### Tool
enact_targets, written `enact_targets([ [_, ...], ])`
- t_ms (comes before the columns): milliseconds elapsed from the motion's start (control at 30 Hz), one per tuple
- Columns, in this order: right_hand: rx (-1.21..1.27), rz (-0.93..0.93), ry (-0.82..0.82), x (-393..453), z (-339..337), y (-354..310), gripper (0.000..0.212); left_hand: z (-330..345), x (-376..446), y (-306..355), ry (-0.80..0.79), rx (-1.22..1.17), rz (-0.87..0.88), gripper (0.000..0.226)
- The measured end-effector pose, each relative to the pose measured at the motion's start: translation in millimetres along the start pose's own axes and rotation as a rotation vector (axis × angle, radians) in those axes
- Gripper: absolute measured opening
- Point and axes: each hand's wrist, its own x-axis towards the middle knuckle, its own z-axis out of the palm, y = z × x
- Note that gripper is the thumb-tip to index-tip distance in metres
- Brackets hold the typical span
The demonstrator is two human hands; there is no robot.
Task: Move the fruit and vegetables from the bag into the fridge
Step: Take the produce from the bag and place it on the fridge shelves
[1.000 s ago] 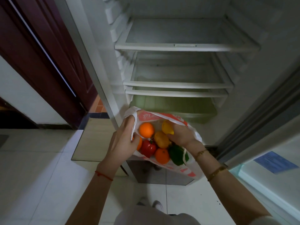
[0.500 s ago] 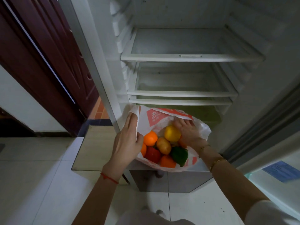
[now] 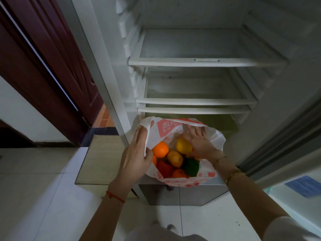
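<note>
Bag of produce held open at the foot of an open fridge.

The white plastic bag [image 3: 211, 142], printed with red panels and white characters too small and creased to read, sits in front of the fridge's lowest level, its mouth spread wide. Inside lie an orange [image 3: 160, 149], a yellow pepper [image 3: 183, 145], a yellow-brown fruit [image 3: 175, 158], a red pepper [image 3: 164, 168], a green pepper [image 3: 190, 167] and a second orange [image 3: 178, 173]. The left hand [image 3: 134, 156] grips the bag's left rim, fingers and thumb curled round the plastic. The right hand [image 3: 199, 142] lies over the yellow pepper with fingers spread and nearly straight, touching it without closing on it. Above the bag, the fridge [image 3: 278, 136] offers three white-edged glass shelves [image 3: 206, 62]. On the fridge door at the right, a blue label [image 3: 303, 186] is too blurred to read.
</note>
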Motion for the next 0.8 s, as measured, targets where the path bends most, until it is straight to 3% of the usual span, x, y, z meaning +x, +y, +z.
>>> enact_targets([
  [333, 0.023, 0.122, -0.034, 3, 20, 5, 0.107, 5, 5, 6, -0.049, -0.017, 0.063, 0.063],
  [500, 0.059, 0.188, 0.012, 2, 23, 0, 0.095, 10, 10, 8, -0.076, -0.023, 0.073, 0.059],
  [633, 0.119, 0.184, 0.053, -4, 19, -1, 0.097, 11, 13, 8, -0.084, -0.021, 0.105, 0.05],
  [800, 0.504, 0.228, 0.161, -10, 4, -5, 0.093, 12, 14, 9, -0.066, -0.055, 0.124, 0.044],
])
